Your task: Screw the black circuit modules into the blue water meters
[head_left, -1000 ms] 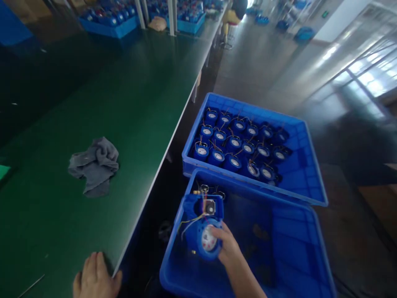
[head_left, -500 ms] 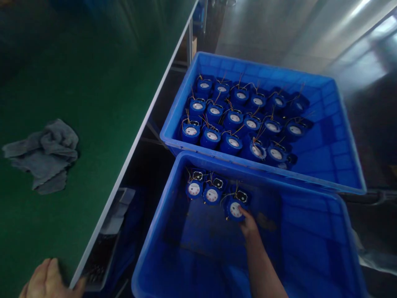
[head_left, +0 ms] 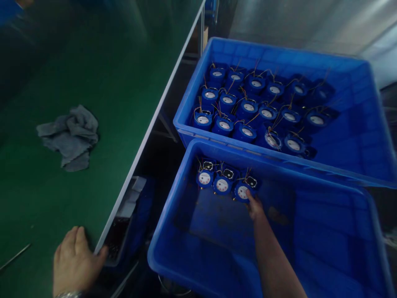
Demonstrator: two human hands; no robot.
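My right hand (head_left: 254,206) reaches down into the nearer blue bin (head_left: 167,215) and grips a blue water meter (head_left: 242,191) with a white dial and thin wires, the thumb on its dial. That meter sits on the bin's floor, beside a second water meter (head_left: 222,185); a third water meter (head_left: 204,178) stands at the left end of this row. On the green tabletop (head_left: 130,95), my left hand (head_left: 76,260) lies flat at the edge, thumb over the pale rim, holding nothing.
A second blue bin (head_left: 366,124) behind holds several rows of similar meters. A crumpled grey cloth (head_left: 72,136) and a thin metal rod (head_left: 15,256) lie on the table. Under the table edge stands a box of small dark parts (head_left: 116,238).
The water meter in my right hand has moved left, closer to the other two in the row. The view has shifted, and more of my left hand shows.
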